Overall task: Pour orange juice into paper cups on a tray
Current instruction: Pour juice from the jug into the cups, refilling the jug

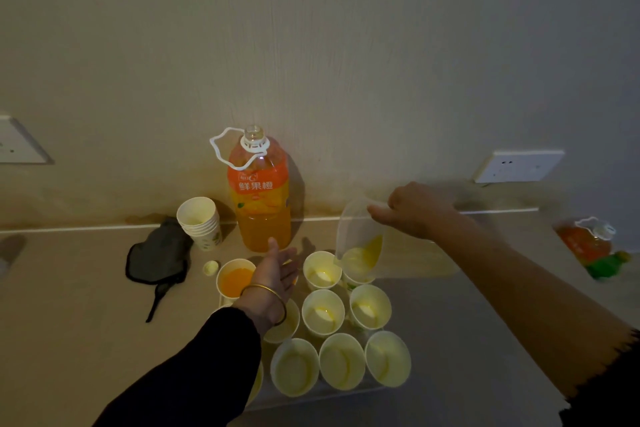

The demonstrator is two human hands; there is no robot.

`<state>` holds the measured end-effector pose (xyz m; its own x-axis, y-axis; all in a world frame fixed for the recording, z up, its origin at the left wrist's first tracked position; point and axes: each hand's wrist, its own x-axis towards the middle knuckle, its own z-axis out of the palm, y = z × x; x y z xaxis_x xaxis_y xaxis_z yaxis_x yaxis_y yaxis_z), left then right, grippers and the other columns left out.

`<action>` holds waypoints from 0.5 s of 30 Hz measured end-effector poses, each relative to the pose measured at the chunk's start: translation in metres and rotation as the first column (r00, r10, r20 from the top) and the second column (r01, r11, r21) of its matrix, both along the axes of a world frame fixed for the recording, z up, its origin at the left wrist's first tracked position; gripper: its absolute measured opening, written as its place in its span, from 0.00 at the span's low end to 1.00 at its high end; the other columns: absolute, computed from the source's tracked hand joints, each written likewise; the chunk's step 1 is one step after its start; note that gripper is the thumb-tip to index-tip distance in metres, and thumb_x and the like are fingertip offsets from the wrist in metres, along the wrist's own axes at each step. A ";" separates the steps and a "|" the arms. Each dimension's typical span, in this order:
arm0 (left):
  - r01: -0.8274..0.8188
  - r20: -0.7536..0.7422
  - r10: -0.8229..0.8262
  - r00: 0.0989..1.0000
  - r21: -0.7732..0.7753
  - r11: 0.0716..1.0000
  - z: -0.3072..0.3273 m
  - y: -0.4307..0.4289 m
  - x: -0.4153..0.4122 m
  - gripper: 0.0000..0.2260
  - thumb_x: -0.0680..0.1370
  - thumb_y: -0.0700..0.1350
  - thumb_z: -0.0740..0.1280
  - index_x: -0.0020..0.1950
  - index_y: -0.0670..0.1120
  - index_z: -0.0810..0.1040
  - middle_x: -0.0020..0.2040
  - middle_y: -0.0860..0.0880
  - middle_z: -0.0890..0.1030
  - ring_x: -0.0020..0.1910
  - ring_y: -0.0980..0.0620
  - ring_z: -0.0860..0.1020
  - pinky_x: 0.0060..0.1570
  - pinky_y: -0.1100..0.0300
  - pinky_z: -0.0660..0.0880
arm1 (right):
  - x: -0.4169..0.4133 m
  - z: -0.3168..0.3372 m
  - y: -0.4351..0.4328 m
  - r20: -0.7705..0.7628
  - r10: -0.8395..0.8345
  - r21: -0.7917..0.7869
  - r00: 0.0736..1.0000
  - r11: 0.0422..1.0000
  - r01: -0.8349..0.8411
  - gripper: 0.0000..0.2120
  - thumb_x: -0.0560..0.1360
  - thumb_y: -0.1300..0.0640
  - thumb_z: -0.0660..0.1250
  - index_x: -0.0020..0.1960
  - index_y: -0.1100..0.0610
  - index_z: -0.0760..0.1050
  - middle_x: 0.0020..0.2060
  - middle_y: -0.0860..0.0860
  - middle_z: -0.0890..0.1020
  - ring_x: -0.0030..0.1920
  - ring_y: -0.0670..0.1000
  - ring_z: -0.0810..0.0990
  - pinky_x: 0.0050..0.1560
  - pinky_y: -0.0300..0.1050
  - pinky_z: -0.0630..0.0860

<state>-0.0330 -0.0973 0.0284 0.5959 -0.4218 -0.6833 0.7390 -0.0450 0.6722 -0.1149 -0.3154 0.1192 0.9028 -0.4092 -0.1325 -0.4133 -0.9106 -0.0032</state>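
Dim counter [69, 288]: right hand [415, 210] grips the light-looking plastic jug [360, 253] by its top; left hand [277, 270] is spread flat. Those paper cups [322, 312] look easy to tip.

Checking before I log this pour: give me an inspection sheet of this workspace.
Surface: beige counter; clear tray under the paper cups.
Job's things: open orange juice bottle upright; clear pitcher tilted above the back paper cups; one filled cup.
Clutter: stacked cups, bottle cap, black pouch, second juice bottle far right.
Grips: left hand open above the cups; right hand holds the pitcher.
Cables: nothing seen.
Surroundings: wall, left socket, right socket.
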 end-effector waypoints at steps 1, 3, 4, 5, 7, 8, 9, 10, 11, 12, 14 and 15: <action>-0.005 -0.001 0.005 1.000 -0.001 1.000 0.000 0.000 0.000 0.29 0.80 0.61 0.48 0.66 0.42 0.72 0.69 0.40 0.70 0.70 0.44 0.66 0.69 0.51 0.58 | 0.001 -0.001 0.000 -0.003 0.005 0.002 1.000 1.000 -0.005 0.27 0.76 0.34 0.54 0.31 0.55 0.68 0.29 0.50 0.71 0.32 0.50 0.72 0.35 0.44 0.67; -0.012 -0.006 0.012 1.000 -0.001 1.000 -0.002 0.000 0.000 0.29 0.80 0.61 0.49 0.66 0.42 0.73 0.68 0.40 0.71 0.70 0.44 0.67 0.69 0.51 0.59 | 0.003 -0.002 0.001 -0.001 0.011 0.008 1.000 1.000 -0.011 0.27 0.76 0.34 0.55 0.29 0.54 0.65 0.28 0.49 0.70 0.30 0.48 0.69 0.34 0.43 0.65; -0.011 -0.005 0.011 1.000 -0.002 1.000 -0.002 0.000 0.000 0.29 0.80 0.61 0.49 0.66 0.42 0.73 0.68 0.40 0.71 0.69 0.44 0.67 0.69 0.51 0.59 | 0.004 -0.002 0.002 -0.001 0.013 0.011 1.000 1.000 -0.013 0.27 0.75 0.34 0.55 0.28 0.53 0.64 0.28 0.49 0.70 0.30 0.48 0.69 0.35 0.43 0.65; -0.010 -0.002 0.010 1.000 -0.003 1.000 -0.003 0.000 0.000 0.29 0.80 0.61 0.48 0.66 0.42 0.73 0.68 0.40 0.71 0.69 0.44 0.67 0.68 0.52 0.59 | 0.005 -0.002 0.002 -0.005 0.017 0.013 1.000 1.000 -0.017 0.27 0.75 0.34 0.56 0.28 0.53 0.63 0.28 0.49 0.69 0.30 0.48 0.68 0.35 0.43 0.65; -0.014 0.000 0.014 1.000 -0.006 1.000 -0.004 0.000 0.001 0.29 0.80 0.61 0.48 0.66 0.41 0.72 0.68 0.40 0.71 0.69 0.44 0.67 0.68 0.52 0.60 | 0.007 -0.004 0.003 -0.017 0.027 0.017 0.999 0.999 -0.027 0.27 0.75 0.35 0.56 0.28 0.53 0.63 0.28 0.50 0.69 0.31 0.50 0.70 0.36 0.44 0.66; -0.016 -0.001 0.016 1.000 -0.009 1.000 -0.004 0.000 0.000 0.29 0.80 0.61 0.48 0.66 0.41 0.72 0.68 0.40 0.71 0.69 0.44 0.67 0.67 0.52 0.60 | 0.007 -0.005 0.004 -0.018 0.031 0.018 0.999 0.999 -0.031 0.27 0.75 0.35 0.56 0.28 0.53 0.63 0.28 0.50 0.69 0.31 0.50 0.71 0.35 0.43 0.65; -0.015 -0.001 0.015 1.000 -0.012 1.000 -0.005 0.000 0.000 0.29 0.80 0.61 0.48 0.65 0.42 0.73 0.68 0.40 0.71 0.69 0.44 0.67 0.67 0.52 0.60 | 0.008 -0.005 0.004 -0.017 0.034 0.014 0.999 0.999 -0.034 0.27 0.75 0.35 0.57 0.28 0.53 0.63 0.28 0.50 0.70 0.31 0.50 0.71 0.34 0.43 0.64; -0.017 -0.002 0.017 1.000 -0.014 1.000 -0.005 0.000 0.000 0.28 0.80 0.61 0.48 0.65 0.42 0.73 0.67 0.40 0.72 0.69 0.44 0.67 0.67 0.53 0.60 | 0.008 -0.005 0.005 -0.016 0.039 0.008 0.999 0.999 -0.038 0.27 0.75 0.35 0.57 0.28 0.54 0.64 0.28 0.50 0.70 0.30 0.49 0.70 0.32 0.42 0.63; -0.019 -0.002 0.019 1.000 -0.015 1.000 -0.006 0.000 0.000 0.28 0.80 0.61 0.48 0.65 0.42 0.73 0.67 0.40 0.72 0.69 0.44 0.67 0.67 0.53 0.60 | 0.008 -0.005 0.005 -0.018 0.043 0.001 0.999 0.999 -0.043 0.26 0.75 0.35 0.57 0.28 0.54 0.64 0.28 0.50 0.70 0.30 0.48 0.70 0.31 0.42 0.61; -0.019 -0.001 0.019 1.000 -0.015 1.000 -0.007 -0.001 0.000 0.28 0.80 0.61 0.48 0.65 0.42 0.73 0.67 0.40 0.72 0.69 0.44 0.67 0.67 0.53 0.60 | 0.008 -0.005 0.006 -0.018 0.047 -0.003 0.999 0.999 -0.048 0.26 0.76 0.35 0.56 0.28 0.54 0.64 0.28 0.50 0.70 0.31 0.49 0.70 0.31 0.42 0.61; -0.017 0.005 0.017 1.000 -0.012 1.000 -0.008 -0.002 -0.001 0.28 0.80 0.61 0.48 0.65 0.42 0.73 0.67 0.41 0.72 0.69 0.44 0.67 0.67 0.53 0.59 | 0.008 -0.005 0.008 -0.024 0.053 -0.010 0.998 0.999 -0.053 0.26 0.76 0.35 0.56 0.29 0.53 0.64 0.29 0.50 0.70 0.33 0.51 0.72 0.32 0.43 0.62; -0.015 0.008 0.015 1.000 -0.011 1.000 -0.008 -0.002 -0.001 0.28 0.80 0.61 0.48 0.65 0.43 0.73 0.67 0.41 0.72 0.69 0.44 0.67 0.67 0.53 0.59 | 0.008 -0.004 0.008 -0.029 0.057 -0.015 0.998 0.998 -0.057 0.26 0.76 0.35 0.56 0.29 0.53 0.64 0.29 0.50 0.69 0.34 0.52 0.72 0.32 0.43 0.62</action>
